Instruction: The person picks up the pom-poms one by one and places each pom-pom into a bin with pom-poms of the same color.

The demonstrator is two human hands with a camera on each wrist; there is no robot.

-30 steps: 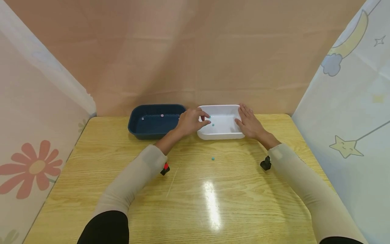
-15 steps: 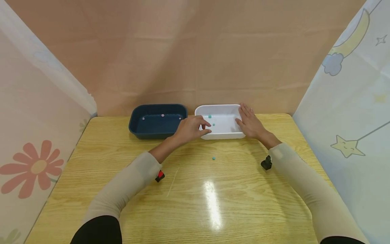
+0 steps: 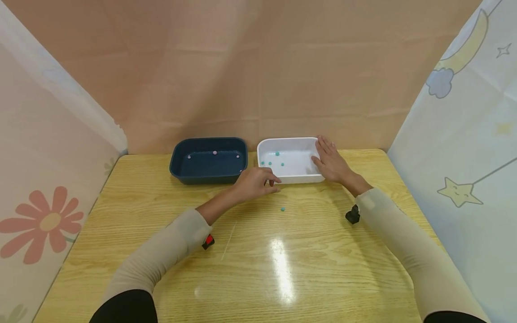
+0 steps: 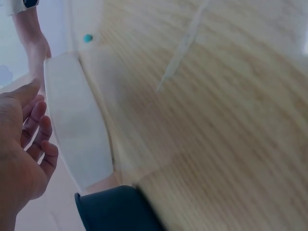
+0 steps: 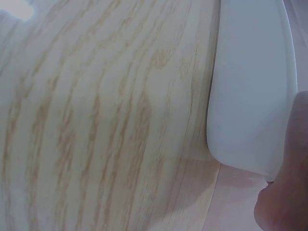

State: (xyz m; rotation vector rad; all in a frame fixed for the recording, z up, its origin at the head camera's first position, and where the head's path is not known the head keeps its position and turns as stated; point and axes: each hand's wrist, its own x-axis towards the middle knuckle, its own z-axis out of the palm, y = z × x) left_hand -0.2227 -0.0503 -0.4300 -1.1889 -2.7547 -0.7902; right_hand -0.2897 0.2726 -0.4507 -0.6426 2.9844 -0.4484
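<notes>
My left hand [image 3: 256,183] hovers over the near left edge of the white tray [image 3: 300,179], its fingers loosely bent and nothing visible between them. In the left wrist view, the fingers [image 4: 44,127] are apart from the tray wall. My right hand [image 3: 332,163] rests on the tray's right end, fingers mostly straight along the rim and thumb inside. Several small teal balls [image 3: 277,154] lie in the white tray, mostly toward its left. One more teal ball [image 3: 282,209] is on the table in front of it.
To the left of the white tray stands a dark blue tray [image 3: 208,180] with several small pale pink balls [image 3: 215,153] inside. Both trays sit at the back of the wooden table [image 3: 258,264], against a tan backdrop [image 3: 258,80]. Patterned sheets flank the left and right sides.
My left hand has drawn back from above the white tray toward its near edge, uncovering teal balls at the tray's left. My right hand has stayed in place.
</notes>
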